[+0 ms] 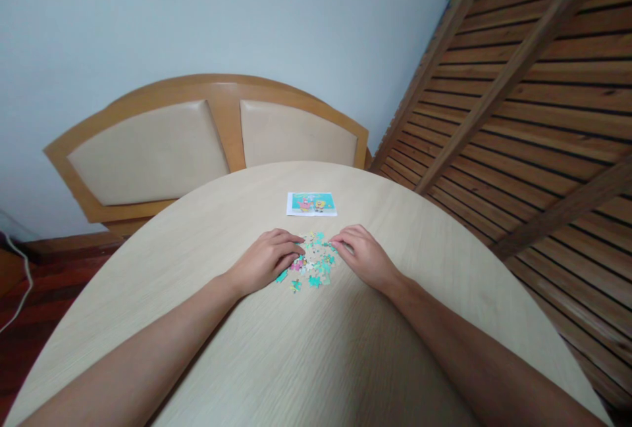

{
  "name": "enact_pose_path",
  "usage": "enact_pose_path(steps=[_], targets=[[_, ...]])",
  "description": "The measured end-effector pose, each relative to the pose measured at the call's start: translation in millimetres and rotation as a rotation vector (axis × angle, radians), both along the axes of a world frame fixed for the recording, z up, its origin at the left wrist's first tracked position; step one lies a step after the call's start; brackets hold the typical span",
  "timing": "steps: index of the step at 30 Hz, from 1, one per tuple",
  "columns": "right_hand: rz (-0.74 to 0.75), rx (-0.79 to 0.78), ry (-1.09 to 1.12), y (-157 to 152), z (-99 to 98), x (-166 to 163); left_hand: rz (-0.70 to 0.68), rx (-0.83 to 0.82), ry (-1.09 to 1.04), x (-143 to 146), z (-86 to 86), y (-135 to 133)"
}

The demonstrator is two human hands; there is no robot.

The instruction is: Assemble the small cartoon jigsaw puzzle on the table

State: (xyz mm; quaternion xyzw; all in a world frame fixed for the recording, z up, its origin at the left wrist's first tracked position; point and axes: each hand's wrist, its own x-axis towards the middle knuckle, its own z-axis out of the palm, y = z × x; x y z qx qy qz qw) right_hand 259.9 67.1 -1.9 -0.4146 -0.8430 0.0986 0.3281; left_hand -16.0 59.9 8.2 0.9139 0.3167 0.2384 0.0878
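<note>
A loose heap of small jigsaw puzzle pieces (315, 281), mostly teal with some pink, white and yellow, lies on the round table. My left hand (274, 254) rests palm down at the heap's left side, its fingers stretched over the nearest pieces and hiding some of them. On the opposite side, my right hand (363, 252) has thumb and fingertips brought together in a pinch on a small puzzle piece (330, 244) at the heap's edge. Just beyond the heap lies a reference picture (312, 204) with a pink and a yellow cartoon figure on teal.
The pale wooden table (207, 341) curves away at both sides. Behind it stands a wooden headboard (230, 131) with cream padded panels, against a pale wall (237, 12). Wooden slats (518, 85) lean at the right. A white cable (27, 276) hangs at the far left.
</note>
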Motion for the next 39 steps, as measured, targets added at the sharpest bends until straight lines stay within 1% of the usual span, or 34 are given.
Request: enact_pose_path(steps=[5, 10, 20, 23, 28, 31, 36, 39], targets=[[-0.028, -0.003, 0.009, 3.5, -4.9, 2.0, -0.016, -0.002, -0.017, 1.2, 2.1, -0.1], [-0.070, -0.034, 0.038, 2.9, -2.9, 1.5, -0.029, -0.011, -0.031, 1.0, 0.8, 0.1], [-0.142, 0.001, 0.016, 3.6, -6.4, 2.1, -0.026, -0.023, -0.037, 0.6, -1.6, 0.7], [-0.106, 0.004, 0.038, 0.8, -3.1, 1.5, -0.018, -0.028, -0.044, 1.0, -1.2, 0.5], [0.030, 0.002, -0.022, -6.9, 3.1, -1.8, -0.014, -0.043, -0.059, 2.1, 0.0, -0.8], [0.048, -0.003, -0.029, -7.0, 1.9, -1.8, -0.022, -0.043, -0.064, 2.2, 0.4, -1.1], [0.121, -0.044, 0.049, -3.3, -2.0, 0.1, -0.032, -0.052, -0.068, 1.7, 0.4, -0.3], [0.105, -0.101, 0.155, -2.3, -1.5, 0.1, -0.027, -0.064, -0.071, 1.3, 0.5, 0.1]])
